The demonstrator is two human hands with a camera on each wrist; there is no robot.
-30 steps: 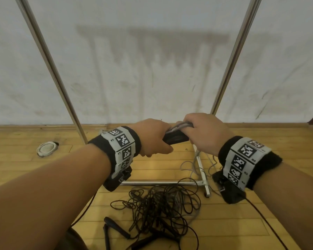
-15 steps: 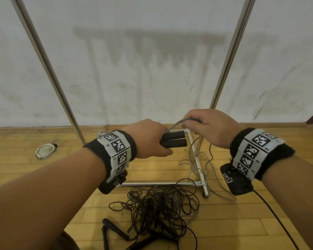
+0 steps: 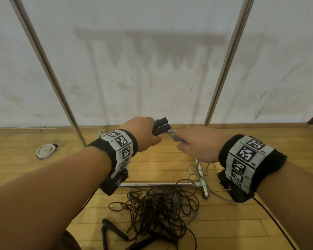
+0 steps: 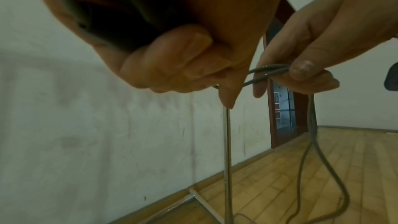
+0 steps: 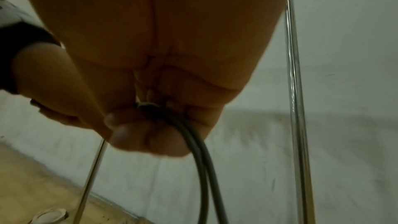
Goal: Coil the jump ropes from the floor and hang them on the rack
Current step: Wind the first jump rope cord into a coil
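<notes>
On the wooden floor (image 3: 161, 159) at far left lies one white coiled ring (image 3: 45, 150), well apart from everything else. Next comes the rack (image 3: 51, 74), with two slanted chrome uprights and one low crossbar between them. The left hand (image 3: 143, 134) is curled tight round two black handles (image 3: 161, 126), held side by side with their ends poking out toward the wall. From these handles two strands of grey rope (image 4: 269, 72) run across to the right hand (image 3: 197, 143), whose thumb and fingers (image 4: 301, 69) pinch both strands together just beside the left fist; below that pinch the strands hang down in a loop toward the floor, near the rack's right foot. Under the hands, in front of the crossbar, sits one tangled pile of black ropes (image 3: 157, 204), with three black handles visible at its near-left edge; how many ropes make up the pile cannot be told. Each wrist wears one black band (image 3: 242, 159) carrying black-and-white square code markers; their small printed characters are too tiny to read.
</notes>
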